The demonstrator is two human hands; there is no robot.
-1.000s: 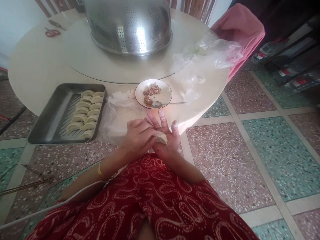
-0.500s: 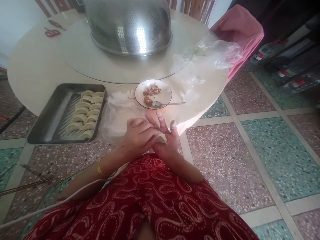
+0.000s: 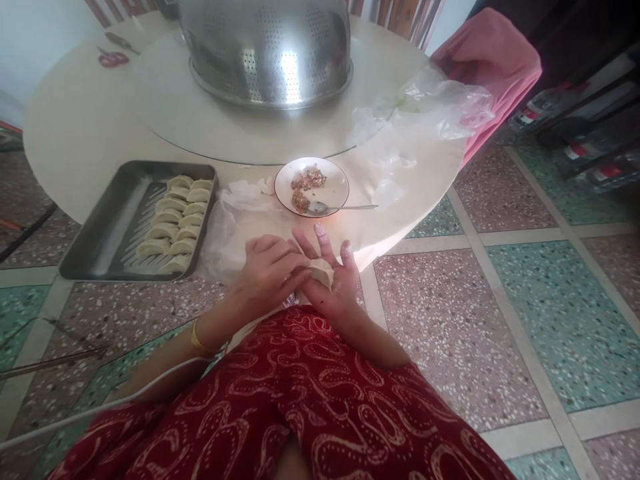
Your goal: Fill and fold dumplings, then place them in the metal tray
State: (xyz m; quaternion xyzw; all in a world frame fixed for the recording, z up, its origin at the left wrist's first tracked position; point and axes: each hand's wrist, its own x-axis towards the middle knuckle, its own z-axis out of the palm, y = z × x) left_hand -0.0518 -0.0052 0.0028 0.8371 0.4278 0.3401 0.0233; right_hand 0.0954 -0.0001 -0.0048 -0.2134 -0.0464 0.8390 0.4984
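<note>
A folded dumpling (image 3: 321,272) lies between my two hands over the table's near edge. My left hand (image 3: 273,267) has its fingers bent around the dumpling's left end, hiding that part. Under and to the right of it, my right hand (image 3: 337,287) cradles the dumpling against palm and thumb, its other fingers spread and dusted with flour. Just beyond my hands stands a white plate (image 3: 337,175) with chopped filling (image 3: 309,179) and a spoon (image 3: 345,207) resting across its rim. Left of them, a metal tray (image 3: 103,230) holds rows of finished dumplings (image 3: 167,218).
A large perforated metal dome (image 3: 270,53) sits on the glass turntable (image 3: 165,113). Crumpled plastic bags (image 3: 430,100) lie at the right, another plastic sheet (image 3: 225,227) beside the tray. Red-handled scissors (image 3: 113,60) lie at the far left. A pink-draped chair (image 3: 493,60) touches the table's right side.
The dumpling, hidden before under my left hand's fingers, now shows between my hands. My left hand has shifted slightly left. The view has turned a little, moving the table rightward.
</note>
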